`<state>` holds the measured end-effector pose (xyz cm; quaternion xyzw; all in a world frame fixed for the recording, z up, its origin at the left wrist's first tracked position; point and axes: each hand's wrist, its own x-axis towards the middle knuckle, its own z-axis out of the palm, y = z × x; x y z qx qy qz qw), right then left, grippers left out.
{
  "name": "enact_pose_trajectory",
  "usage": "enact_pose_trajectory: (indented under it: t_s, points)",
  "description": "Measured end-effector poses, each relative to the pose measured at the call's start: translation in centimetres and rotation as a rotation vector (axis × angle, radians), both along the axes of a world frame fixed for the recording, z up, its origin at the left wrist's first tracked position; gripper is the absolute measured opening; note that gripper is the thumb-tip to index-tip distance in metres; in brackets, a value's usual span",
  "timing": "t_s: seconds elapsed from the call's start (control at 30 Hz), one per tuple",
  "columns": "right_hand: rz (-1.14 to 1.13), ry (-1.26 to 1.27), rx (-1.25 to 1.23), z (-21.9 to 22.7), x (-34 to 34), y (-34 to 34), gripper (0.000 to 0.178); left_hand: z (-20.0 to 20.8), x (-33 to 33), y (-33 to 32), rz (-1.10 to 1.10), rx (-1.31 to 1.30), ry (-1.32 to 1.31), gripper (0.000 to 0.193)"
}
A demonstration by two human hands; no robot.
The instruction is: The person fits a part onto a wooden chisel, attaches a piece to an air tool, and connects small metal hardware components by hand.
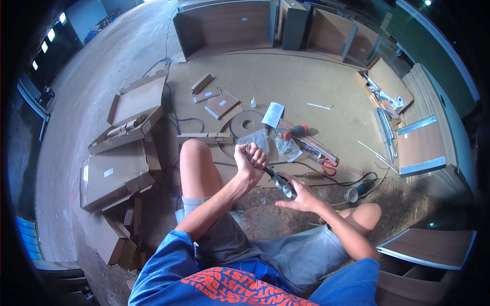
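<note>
My left hand (251, 161) is closed in a fist round the dark handle of a hand tool with a silvery metal end (284, 186). The tool slants down to the right, above the floor between my knees; its exact kind does not show. My right hand (303, 197) is at the metal end, with fingers behind it and the thumb below, seeming to grip it. Just beyond the hands lie a clear plastic bag (255, 139), a bag of small fittings (288, 149) and a red and dark green cordless drill (291, 132).
Red-handled scissors (329, 167) and an angle grinder (359, 189) lie at the right. A roll of edge banding (248, 125), a white sheet (273, 115) and small boards (222, 104) lie ahead. Opened cardboard boxes (118, 171) stack at left; cabinets (224, 30) stand far off.
</note>
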<state>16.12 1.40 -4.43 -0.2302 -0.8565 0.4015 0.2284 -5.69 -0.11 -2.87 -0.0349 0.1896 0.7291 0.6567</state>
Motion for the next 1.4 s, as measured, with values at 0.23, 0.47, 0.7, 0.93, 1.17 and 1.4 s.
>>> enact_pose_trajectory:
  t_s: [0.23, 0.47, 0.7, 0.93, 1.17, 1.4]
  points:
    - [-0.164, -0.077, -0.261, -4.3, -0.3, 0.8, 0.021, -0.7, 0.7, 0.6, -0.002, 0.022, -0.047, 0.028]
    - [-0.106, -0.176, -0.365, -5.6, -0.9, 0.8, 0.029, -3.3, 1.2, 1.1, 0.024, -0.08, -0.098, 0.028]
    - [-0.117, -0.008, -0.75, -7.8, -1.0, 0.2, 0.026, -4.4, 1.4, 1.5, 0.02, -0.161, -0.095, 0.029]
    - [-0.235, -0.398, -0.489, -3.9, -0.4, -0.7, 0.031, -5.7, 1.5, 1.4, -0.034, -0.21, -0.123, 0.028]
    - [-0.291, -0.469, -0.39, -7.8, 1.3, -1.2, 0.025, -8.9, 2.2, 1.7, -0.097, -0.381, -0.121, 0.029]
    - [-0.484, -0.518, -0.341, -7.1, 1.2, -1.7, 0.034, -11.3, 3.2, 3.5, -0.097, -0.373, -0.054, 0.027]
